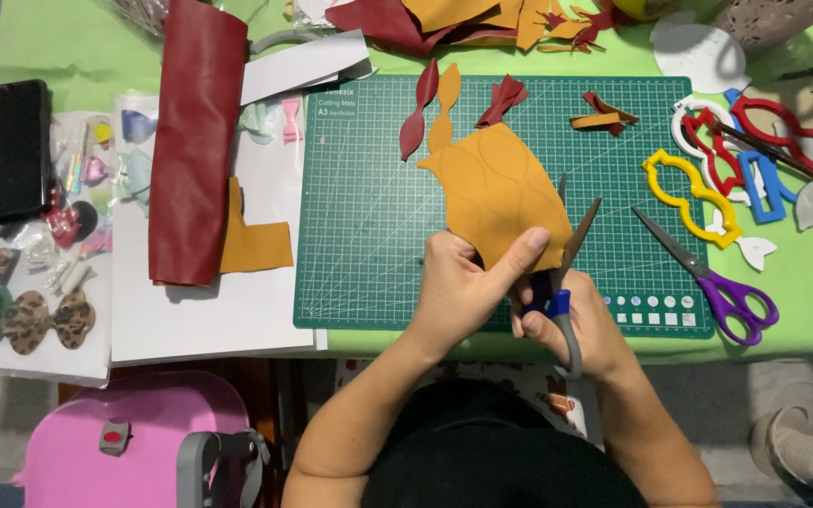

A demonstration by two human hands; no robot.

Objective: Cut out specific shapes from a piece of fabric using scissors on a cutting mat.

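My left hand (468,282) pinches the lower edge of a mustard-yellow leather piece (496,183) with curved outlines drawn on it, holding it over the green cutting mat (369,207). My right hand (576,325) grips grey-and-blue scissors (566,249); their blades are parted at the leather's right edge. A dark red cut strip (419,108) and a mustard cut strip (444,108) lie on the mat above the leather.
Purple-handled scissors (717,277) lie at the mat's right. Yellow (693,196), red (788,132), white and blue plastic templates sit further right. A dark red leather roll (195,141) and a mustard scrap (251,243) lie left on white paper. Finished bows (44,320) and a black phone (13,146) sit far left.
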